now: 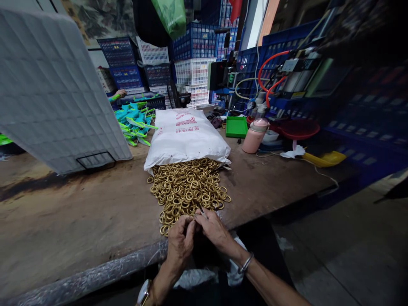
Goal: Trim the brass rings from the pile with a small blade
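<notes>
A heap of brass-coloured rings (188,187) spills from the mouth of a white printed sack (188,136) onto the table. At the heap's near edge, my left hand (180,239) is closed, thumb against fingers. What it pinches is hidden or too small to name. Beside it, nearly touching, my right hand (215,230) is closed around a small thin pointed tool (203,211), whose dark tip sticks up past the fingers. The exact kind of tool cannot be made out.
A ribbed grey panel (60,93) stands at left. Green and turquoise plastic pieces (135,121) lie behind it, near another person's hand (121,92). To the right are a pink bottle (255,136), a green tray (236,127) and a yellow scoop (325,159). Stacked crates (194,42) fill the back.
</notes>
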Tool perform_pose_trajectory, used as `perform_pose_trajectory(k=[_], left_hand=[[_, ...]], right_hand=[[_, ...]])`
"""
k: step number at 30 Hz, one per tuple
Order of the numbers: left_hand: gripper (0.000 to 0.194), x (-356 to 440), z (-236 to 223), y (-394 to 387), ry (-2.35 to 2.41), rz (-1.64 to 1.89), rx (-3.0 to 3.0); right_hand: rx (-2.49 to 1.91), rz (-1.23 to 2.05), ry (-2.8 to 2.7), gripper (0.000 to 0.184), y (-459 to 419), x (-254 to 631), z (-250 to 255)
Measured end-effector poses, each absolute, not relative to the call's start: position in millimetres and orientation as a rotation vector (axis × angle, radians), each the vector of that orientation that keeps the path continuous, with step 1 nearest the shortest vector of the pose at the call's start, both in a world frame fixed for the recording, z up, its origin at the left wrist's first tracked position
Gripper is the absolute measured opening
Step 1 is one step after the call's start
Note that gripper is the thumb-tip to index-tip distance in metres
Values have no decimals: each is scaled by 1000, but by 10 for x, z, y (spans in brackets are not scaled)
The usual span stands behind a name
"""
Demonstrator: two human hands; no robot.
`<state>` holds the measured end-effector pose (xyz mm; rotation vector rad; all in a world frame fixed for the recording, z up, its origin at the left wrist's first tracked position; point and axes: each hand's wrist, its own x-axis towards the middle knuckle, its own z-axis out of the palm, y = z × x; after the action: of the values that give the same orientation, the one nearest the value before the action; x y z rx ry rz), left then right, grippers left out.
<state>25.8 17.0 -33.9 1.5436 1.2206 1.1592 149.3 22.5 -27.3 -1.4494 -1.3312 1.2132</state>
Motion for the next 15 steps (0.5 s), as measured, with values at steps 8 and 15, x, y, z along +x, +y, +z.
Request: perform_pose_trajectory(k=[8, 15], left_hand=[[23, 307, -388, 181, 1162, 1033, 1170], [19, 304, -443, 222, 1152, 1042, 1136]], right_hand=[[-1551, 1132, -1399, 23, 245, 1562, -308], [-1656, 672, -1981, 16, 152, 1602, -381]])
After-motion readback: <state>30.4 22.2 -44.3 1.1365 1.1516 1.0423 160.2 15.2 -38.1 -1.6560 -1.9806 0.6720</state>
